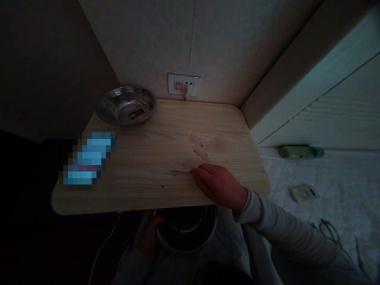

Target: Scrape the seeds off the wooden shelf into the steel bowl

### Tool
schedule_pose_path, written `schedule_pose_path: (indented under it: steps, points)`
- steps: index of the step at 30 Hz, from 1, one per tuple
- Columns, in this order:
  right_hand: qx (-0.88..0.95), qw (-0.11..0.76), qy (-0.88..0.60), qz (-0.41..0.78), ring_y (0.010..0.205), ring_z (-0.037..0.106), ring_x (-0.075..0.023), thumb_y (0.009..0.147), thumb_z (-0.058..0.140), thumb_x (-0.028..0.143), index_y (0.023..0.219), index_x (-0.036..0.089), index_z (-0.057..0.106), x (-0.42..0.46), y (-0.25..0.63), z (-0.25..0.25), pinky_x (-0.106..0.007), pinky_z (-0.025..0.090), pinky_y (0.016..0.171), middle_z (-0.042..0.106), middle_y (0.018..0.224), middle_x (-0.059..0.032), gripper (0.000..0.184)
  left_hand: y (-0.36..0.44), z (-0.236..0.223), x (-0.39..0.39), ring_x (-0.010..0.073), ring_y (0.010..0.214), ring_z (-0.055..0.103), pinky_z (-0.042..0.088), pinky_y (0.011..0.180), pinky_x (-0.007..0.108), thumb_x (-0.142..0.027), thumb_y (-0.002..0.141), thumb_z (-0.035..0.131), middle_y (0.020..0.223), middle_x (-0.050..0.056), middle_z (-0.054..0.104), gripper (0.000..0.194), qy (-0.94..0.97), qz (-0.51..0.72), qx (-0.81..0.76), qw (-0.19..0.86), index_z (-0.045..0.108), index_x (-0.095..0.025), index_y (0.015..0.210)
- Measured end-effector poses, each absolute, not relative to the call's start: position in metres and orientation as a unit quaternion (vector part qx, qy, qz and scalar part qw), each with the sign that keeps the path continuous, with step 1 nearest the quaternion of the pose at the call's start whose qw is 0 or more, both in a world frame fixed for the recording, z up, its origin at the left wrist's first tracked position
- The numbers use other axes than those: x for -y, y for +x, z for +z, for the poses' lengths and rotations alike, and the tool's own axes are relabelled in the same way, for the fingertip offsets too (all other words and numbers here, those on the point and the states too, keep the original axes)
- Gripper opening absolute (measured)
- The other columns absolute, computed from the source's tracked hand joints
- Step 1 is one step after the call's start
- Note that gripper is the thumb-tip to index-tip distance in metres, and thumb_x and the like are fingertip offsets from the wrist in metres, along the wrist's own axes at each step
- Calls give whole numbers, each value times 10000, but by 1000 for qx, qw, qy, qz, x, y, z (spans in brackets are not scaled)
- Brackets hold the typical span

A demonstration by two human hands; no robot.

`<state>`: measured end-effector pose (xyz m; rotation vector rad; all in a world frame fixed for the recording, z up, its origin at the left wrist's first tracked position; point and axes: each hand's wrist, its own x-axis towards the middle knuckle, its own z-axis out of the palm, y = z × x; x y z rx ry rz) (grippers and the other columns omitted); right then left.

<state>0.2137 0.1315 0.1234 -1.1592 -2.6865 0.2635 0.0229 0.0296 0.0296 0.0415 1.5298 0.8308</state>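
My right hand (218, 184) is closed around a thin, pale, stick-like piece (180, 171); its exact kind cannot be made out. The free end points left, just over or on the wooden tabletop (142, 178). Several small dark specks (201, 144) lie scattered near it, beside a faint light patch (221, 144). Below the table's front edge, my left hand (151, 233) grips the left rim of a dark round basin (188, 250) in my lap. Shadow hides most of that hand and what the basin holds.
A shiny metal bowl (126, 107) with a label inside stands at the back left. In front of it is a blurred-out bright screen (90, 158). A wall socket (184, 85) holds a plug. Rightward, a green case (301, 152), a small packet (304, 193) and glasses-like loops (329, 232) lie on white bedding.
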Motion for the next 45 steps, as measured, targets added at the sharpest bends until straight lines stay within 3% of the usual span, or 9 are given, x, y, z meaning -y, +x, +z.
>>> schedule_pose_path:
  steps: [7,17,23,27,34,40,45]
  points:
    - [915,109,-372,113,682,537,-136,850,376,212,986,159,527,-123,201,128,-248,389,604,591,786,-43,210,11,39,-30,255,645,632,474,660,361,-199,469,560,453,18,624,47,-38,339,-674,656,601,-181,455]
    - [939,108,-312,92,669,509,-144,847,380,204,999,187,516,-117,166,120,-276,341,581,573,787,-31,205,-12,26,-22,273,762,630,471,695,374,-206,475,606,590,17,675,99,-18,407,-643,648,637,-180,565]
    - [950,100,-286,79,689,503,-158,844,404,224,1001,202,507,-118,150,117,-294,337,581,565,800,-33,189,-18,29,-25,289,803,614,459,733,375,-211,452,611,553,32,652,52,-27,409,-677,611,592,-187,494]
    - [955,89,-270,82,697,496,-166,847,413,240,985,211,510,-112,153,115,-301,341,581,565,810,-32,172,-20,31,-28,280,851,599,447,764,368,-194,456,605,641,32,667,99,-17,442,-663,604,607,-185,554]
    - [962,101,-239,81,707,484,-159,854,406,231,980,214,523,-100,172,116,-293,331,598,576,839,-28,172,-30,20,-25,287,815,600,450,740,386,-222,458,615,562,24,638,68,20,422,-681,598,607,-191,518]
    - [941,146,-295,73,697,484,-155,830,436,206,959,200,533,-102,175,113,-288,335,610,587,815,-28,161,-20,33,-32,283,794,606,454,734,386,-212,443,600,491,3,606,65,12,449,-679,581,601,-209,508]
    - [952,126,-269,78,678,486,-153,828,447,223,946,202,541,-98,173,112,-290,331,585,588,792,-24,151,-12,43,-37,284,780,616,476,701,384,-198,434,592,509,14,631,56,16,459,-663,590,599,-203,489]
